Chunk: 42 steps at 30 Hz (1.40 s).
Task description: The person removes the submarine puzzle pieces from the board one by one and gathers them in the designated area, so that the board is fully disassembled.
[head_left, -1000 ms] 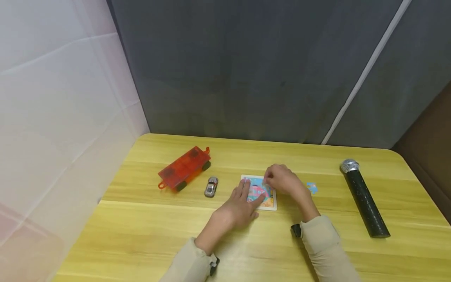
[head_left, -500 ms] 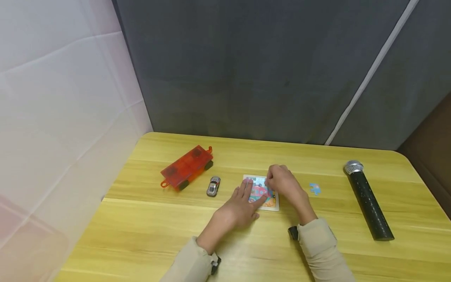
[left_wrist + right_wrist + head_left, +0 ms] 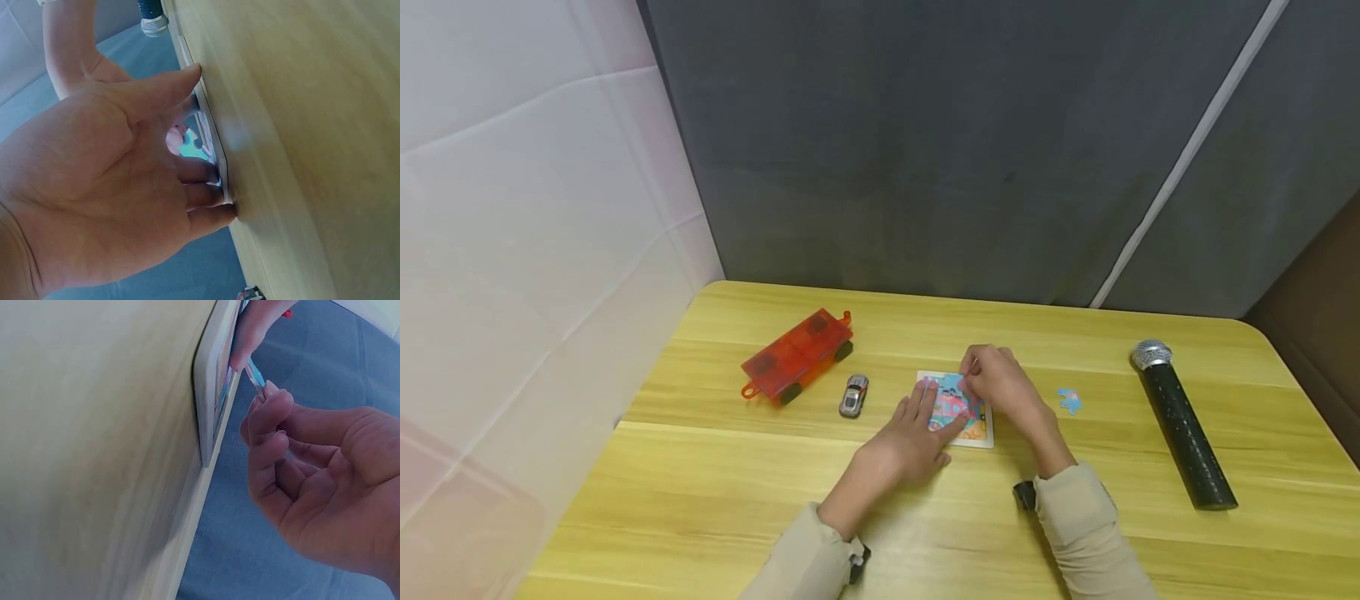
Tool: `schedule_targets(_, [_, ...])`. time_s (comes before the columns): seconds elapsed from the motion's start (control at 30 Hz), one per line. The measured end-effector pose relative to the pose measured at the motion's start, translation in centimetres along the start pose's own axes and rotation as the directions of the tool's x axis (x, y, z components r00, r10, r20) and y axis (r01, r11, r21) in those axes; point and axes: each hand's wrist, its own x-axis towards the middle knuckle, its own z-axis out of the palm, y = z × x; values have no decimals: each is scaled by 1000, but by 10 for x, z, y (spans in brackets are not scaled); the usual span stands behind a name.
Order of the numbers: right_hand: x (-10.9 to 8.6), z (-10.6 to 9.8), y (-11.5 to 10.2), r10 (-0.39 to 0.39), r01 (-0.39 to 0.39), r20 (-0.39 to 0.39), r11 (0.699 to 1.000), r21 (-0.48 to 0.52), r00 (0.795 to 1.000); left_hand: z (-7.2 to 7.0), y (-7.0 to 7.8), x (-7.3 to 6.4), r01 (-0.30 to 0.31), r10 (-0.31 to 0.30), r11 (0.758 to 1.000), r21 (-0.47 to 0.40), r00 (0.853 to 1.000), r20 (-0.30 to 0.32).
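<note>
A small picture puzzle board [image 3: 977, 433] lies flat on the wooden table [image 3: 700, 483]. My left hand [image 3: 917, 429] rests on its left part with straight fingers [image 3: 200, 194] pressing it down. My right hand [image 3: 985, 385] hovers over the board's far right corner. In the right wrist view its fingertips [image 3: 265, 403] pinch a thin blue puzzle piece [image 3: 253, 374] just off the board [image 3: 212, 394]. A loose blue puzzle piece [image 3: 1069, 401] lies on the table to the right of my right hand.
A black microphone [image 3: 1183, 429] with a silver head lies at the right. A red toy trailer [image 3: 796, 357] and a small silver toy car [image 3: 853, 395] sit left of the board. A grey curtain hangs behind the table; a white sheet stands at the left.
My right hand's fingers have shifted slightly over the board's far corner. My left hand stays pressed on the board. The loose piece has not moved.
</note>
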Motion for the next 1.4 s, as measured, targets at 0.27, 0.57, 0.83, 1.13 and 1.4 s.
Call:
schedule_targets(0.27, [-3, -21, 11, -4, -1, 70, 998, 67, 998, -6, 4, -4, 13, -13, 1000, 15, 1000, 0])
schedule_targets(0.57, [-23, -68, 55, -27, 7, 198, 995, 102, 980, -4, 4, -5, 2, -2, 1000, 13, 1000, -7])
schedule_targets(0.83, [-33, -83, 71, 37, -51, 199, 997, 65, 979, -3, 2, -6, -4, 4, 1000, -14, 1000, -12])
schedule_targets(1.13, [-32, -83, 74, 181, -169, 108, 979, -109, 978, -1, 2, -4, -5, 5, 1000, -10, 1000, -12])
schedule_targets(1.4, [-30, -72, 59, 314, -303, 6, 920, -249, 949, 0, 1, -6, -8, 8, 1000, -9, 1000, -17])
